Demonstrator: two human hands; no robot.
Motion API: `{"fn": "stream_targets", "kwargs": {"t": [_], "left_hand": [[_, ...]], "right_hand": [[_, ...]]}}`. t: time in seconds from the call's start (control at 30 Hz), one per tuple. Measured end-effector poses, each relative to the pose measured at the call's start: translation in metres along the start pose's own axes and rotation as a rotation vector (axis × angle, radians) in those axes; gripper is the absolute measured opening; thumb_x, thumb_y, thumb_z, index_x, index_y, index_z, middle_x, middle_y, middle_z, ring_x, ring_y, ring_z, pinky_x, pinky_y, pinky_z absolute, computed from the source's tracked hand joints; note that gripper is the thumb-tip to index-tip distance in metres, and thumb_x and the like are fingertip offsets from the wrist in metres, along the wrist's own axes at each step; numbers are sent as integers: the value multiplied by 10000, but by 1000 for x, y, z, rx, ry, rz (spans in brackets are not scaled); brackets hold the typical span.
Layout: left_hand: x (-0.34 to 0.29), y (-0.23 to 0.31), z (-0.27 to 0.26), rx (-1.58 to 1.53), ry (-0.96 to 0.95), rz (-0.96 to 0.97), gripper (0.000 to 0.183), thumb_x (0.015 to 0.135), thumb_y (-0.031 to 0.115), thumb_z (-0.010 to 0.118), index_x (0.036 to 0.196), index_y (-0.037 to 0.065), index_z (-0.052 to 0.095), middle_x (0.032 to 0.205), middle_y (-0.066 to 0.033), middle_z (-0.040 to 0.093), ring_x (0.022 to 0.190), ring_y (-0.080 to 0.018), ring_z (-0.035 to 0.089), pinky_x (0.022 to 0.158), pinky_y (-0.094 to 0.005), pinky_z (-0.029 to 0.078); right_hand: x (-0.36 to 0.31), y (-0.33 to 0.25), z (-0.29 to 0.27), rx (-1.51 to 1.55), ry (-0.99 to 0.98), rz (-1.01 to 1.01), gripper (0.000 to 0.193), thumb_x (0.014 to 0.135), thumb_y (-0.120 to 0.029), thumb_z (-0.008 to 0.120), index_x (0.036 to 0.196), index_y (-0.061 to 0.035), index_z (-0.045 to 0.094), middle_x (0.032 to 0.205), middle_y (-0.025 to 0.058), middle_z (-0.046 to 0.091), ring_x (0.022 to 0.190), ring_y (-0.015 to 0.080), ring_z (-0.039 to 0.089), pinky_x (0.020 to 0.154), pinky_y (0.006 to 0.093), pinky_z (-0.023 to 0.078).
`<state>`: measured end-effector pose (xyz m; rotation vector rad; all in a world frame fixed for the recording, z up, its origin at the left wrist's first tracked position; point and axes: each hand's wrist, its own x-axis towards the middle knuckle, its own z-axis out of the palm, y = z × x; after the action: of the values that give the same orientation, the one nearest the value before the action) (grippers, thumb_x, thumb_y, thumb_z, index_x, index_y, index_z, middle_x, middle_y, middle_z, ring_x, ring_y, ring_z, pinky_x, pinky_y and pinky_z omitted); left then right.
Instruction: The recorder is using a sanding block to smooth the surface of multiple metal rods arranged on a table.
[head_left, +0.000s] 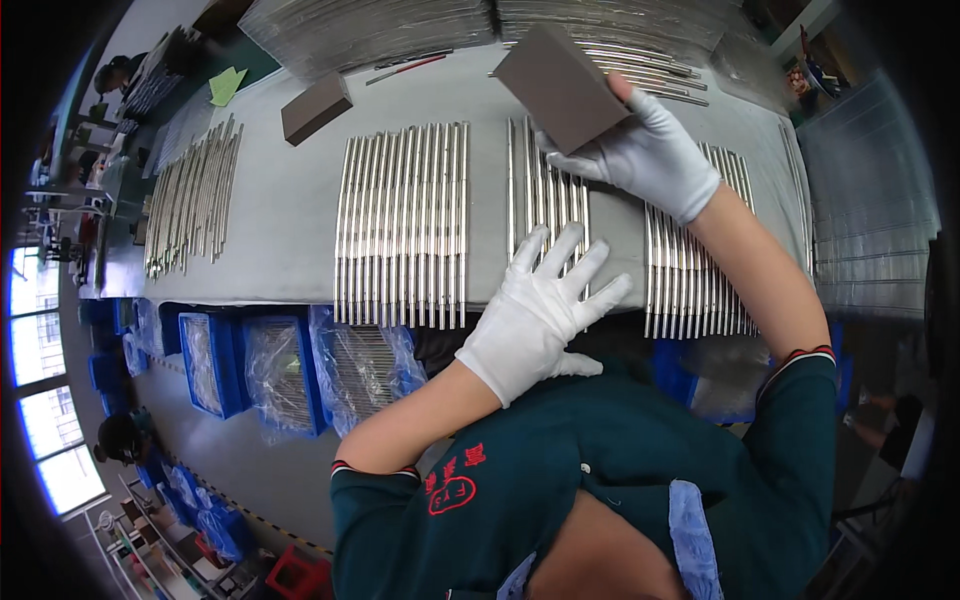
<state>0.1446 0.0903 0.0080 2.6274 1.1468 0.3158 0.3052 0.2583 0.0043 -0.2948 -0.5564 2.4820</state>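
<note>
A white-gloved right hand of mine grips a grey-brown rectangular block, held over the far end of the middle group of shiny metal rods. My left hand, also in a white glove, lies with fingers spread across the near end of those same rods, which it partly hides. To its left, a wide row of metal rods lies side by side, pointing away from me. Under my right forearm is another row of rods, partly covered by the arm.
A second brown block and a red pen-like stick lie farther back. More rods are at the left of the grey-covered table. Clear plastic-wrapped stacks line the back. Blue crates stand below the near edge.
</note>
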Motion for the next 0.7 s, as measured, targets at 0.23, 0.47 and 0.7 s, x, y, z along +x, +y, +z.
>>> {"fn": "stream_targets", "kwargs": {"t": [0.23, 0.47, 0.7], "left_hand": [[-24, -9, -11, 66, -10, -134, 895, 585, 603, 724, 1340, 212, 446, 1361, -157, 430, 1286, -382, 372, 1054, -608, 215], [-33, -13, -16, 78, -11, -191, 874, 570, 553, 760, 1315, 202, 466, 1349, -147, 436, 1267, -388, 382, 1047, -593, 242], [-13, 2, -2, -57, 26, 19, 777, 647, 430, 751, 1320, 180, 453, 1316, -130, 446, 1258, -366, 389, 1071, -514, 288]], "right_hand": [[70, 28, 8, 16, 24, 90, 526, 884, -304, 643, 1241, 9, 417, 1165, 144, 476, 1028, 283, 577, 899, 428, 545], [77, 32, 8, 18, -16, 104, 539, 895, -292, 629, 1276, 9, 394, 1197, 144, 461, 1065, 279, 559, 929, 432, 526], [37, 2, -4, 56, -32, 157, 572, 897, -314, 619, 1303, 7, 377, 1214, 155, 459, 1110, 303, 535, 978, 445, 491]]}}
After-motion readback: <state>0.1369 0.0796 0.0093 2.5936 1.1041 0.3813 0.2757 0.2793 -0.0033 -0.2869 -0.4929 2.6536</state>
